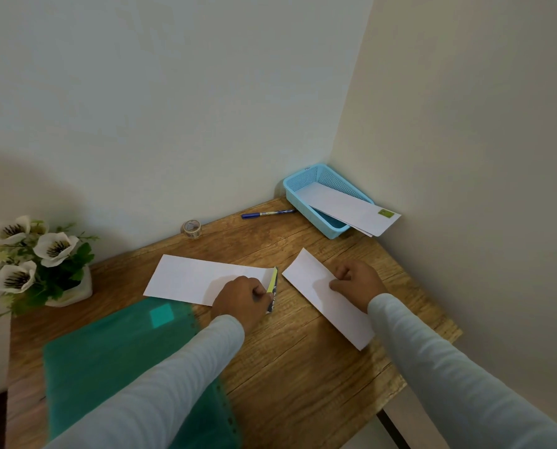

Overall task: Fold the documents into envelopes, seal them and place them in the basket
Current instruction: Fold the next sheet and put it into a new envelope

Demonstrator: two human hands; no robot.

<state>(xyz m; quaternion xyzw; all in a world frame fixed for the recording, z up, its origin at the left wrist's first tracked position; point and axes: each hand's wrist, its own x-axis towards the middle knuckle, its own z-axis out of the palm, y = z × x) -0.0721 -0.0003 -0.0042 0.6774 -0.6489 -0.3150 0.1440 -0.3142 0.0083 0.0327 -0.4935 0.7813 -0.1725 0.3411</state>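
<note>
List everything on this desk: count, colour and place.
table: one, brown wood, room corner
basket: one, light blue, back right
basket envelopes: at least two, white, overhanging its rim
pen: one, blue, beside basket
tape roll: one, clear, back edge
envelope: one, white, centre
folded document: one, white, right of envelope
folder: one, green, front left
potted flowers: one, white, far left
left hand: one, grips envelope's flap end
right hand: one, pinches folded document

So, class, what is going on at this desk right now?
A person works at the wooden table. The left hand pinches the flap end of a white envelope; the right hand pinches a long white paper beside it. The blue basket in the corner holds stacked envelopes overhanging its rim.
</note>
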